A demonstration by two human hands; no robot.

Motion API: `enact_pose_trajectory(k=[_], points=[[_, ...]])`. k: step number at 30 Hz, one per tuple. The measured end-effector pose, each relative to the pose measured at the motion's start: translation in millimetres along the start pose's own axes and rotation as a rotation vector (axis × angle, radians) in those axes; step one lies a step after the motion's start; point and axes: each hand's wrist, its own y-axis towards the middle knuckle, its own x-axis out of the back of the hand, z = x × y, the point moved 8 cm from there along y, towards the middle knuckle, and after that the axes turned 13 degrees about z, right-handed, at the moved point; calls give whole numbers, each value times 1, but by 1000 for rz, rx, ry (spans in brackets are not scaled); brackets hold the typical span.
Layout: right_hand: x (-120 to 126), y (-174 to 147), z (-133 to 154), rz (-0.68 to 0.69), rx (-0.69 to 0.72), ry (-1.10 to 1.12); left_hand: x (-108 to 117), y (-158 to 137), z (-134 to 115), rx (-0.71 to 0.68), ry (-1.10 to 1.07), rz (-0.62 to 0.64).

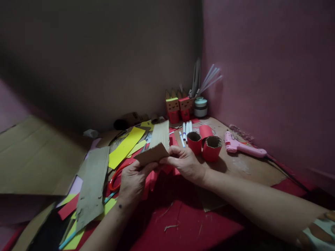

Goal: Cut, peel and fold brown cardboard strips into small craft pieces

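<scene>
I hold a brown cardboard piece point(152, 156) up over the red table point(191, 216). My left hand point(132, 181) pinches it near its left end, thumb against fingers. My right hand point(187, 165) pinches its right end the same way. Two red tubes point(210, 153) stand near my right hand, open at the top. A pink glue gun point(244, 148) lies farther right. On my left are a yellow strip point(127, 146) and a long gray cardboard strip point(92, 184).
</scene>
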Motion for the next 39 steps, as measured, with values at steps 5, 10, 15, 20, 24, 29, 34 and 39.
enact_pose_trajectory(k=[5, 10, 15, 20, 24, 29, 34, 39], points=[[-10, -1, -1, 3, -30, 101, -2, -2, -1, -8, -23, 0], [-9, 3, 0, -4, -16, 106, -1, 1, -11, -65, 27, 44], [-7, 4, 0, 27, -17, 133, 0, -1, -24, -224, 213, 41], [-15, 4, -2, 75, -45, 173, -1, -5, -26, -265, 258, 31], [-14, 5, -4, 84, -52, 173, -6, -2, -23, -259, 231, 118], [-4, 3, -7, 7, -93, 124, -12, -4, -28, -357, 351, 155], [-9, 2, -10, 16, -111, 163, -7, -8, -25, -210, 388, 24], [-4, 2, -7, 5, -73, 144, -9, -5, -11, -51, 92, 57]])
